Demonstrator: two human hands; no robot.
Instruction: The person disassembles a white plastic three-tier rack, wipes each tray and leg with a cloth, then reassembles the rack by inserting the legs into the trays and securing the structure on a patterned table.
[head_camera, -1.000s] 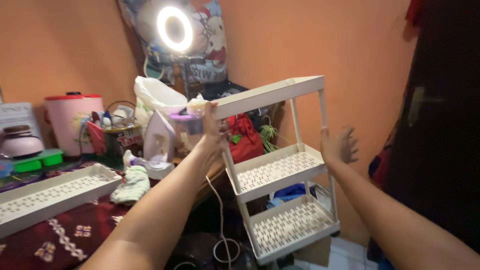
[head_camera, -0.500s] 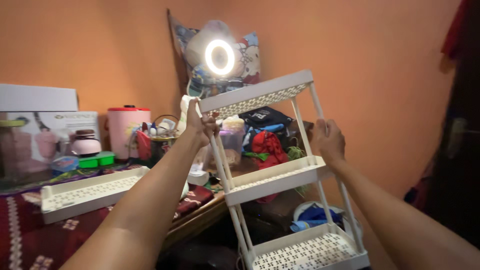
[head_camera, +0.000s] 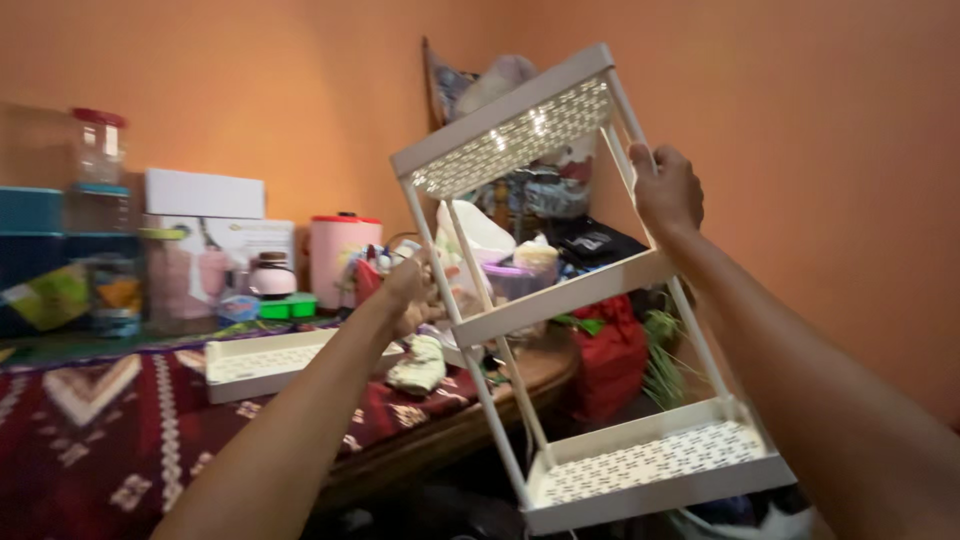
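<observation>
Head view: your forearms reach up from the foreground, your left hand (head_camera: 412, 292) wrapped around a front post and your right hand (head_camera: 667, 188) clamped on a rear post of the white three-tier shelf rack (head_camera: 560, 300), held tilted in the air above the table edge. Behind it, a loose white tray (head_camera: 270, 362) lies on the patterned red cloth (head_camera: 90, 430), with a pink canister (head_camera: 340, 258) beyond. Tilted this far, with each grip on a single thin post, the rack looks liable to twist loose or knock into the clutter.
</observation>
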